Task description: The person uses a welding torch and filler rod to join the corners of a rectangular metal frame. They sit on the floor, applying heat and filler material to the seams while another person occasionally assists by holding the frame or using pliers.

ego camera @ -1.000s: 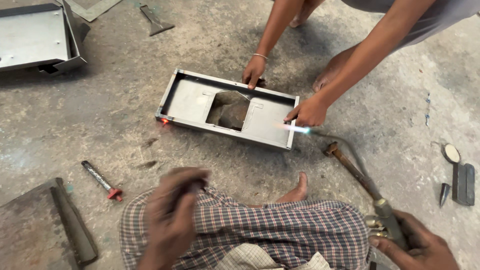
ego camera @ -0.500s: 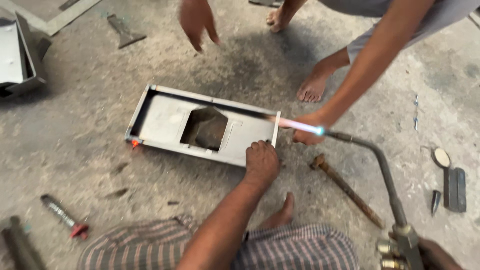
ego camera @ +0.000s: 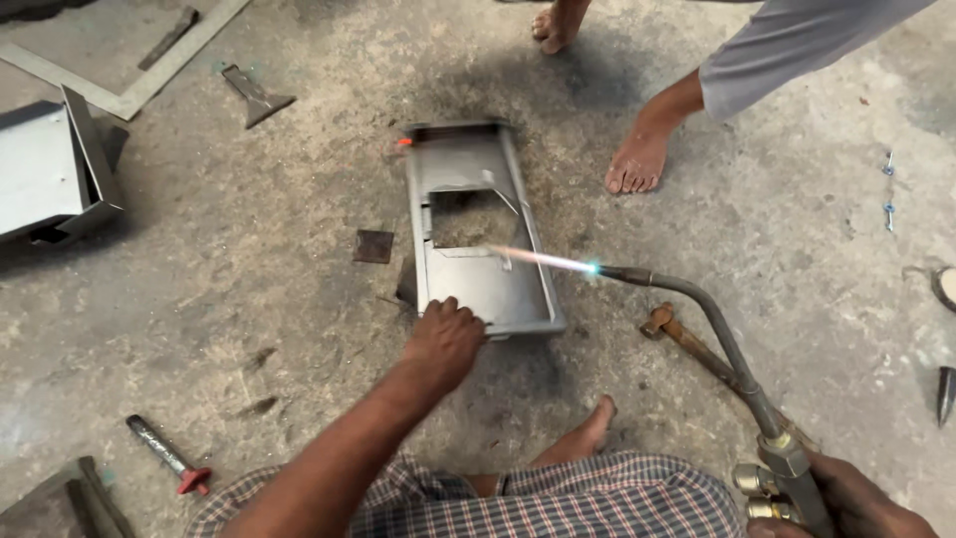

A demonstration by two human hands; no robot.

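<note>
A grey sheet-metal tray with a ragged hole cut in its floor lies lengthwise on the concrete floor in front of me. My left hand rests on the tray's near edge, fingers curled over the rim. My right hand, at the bottom right, grips the brass handle of a gas torch. The torch's bent pipe reaches up and to the left. Its flame burns across the tray's right rim, just below the hole. A small orange glow shows at the tray's far left corner.
A co-worker's bare feet stand just right of the tray. A rusty hammer lies under the torch pipe. Nearby are a small metal square, a red-tipped tool, a folded metal box, a scraper and a chisel.
The tray has turned from crosswise to lengthwise. The co-worker's hands have left it. My left hand has come from my lap onto the tray's near edge; the torch stays lit.
</note>
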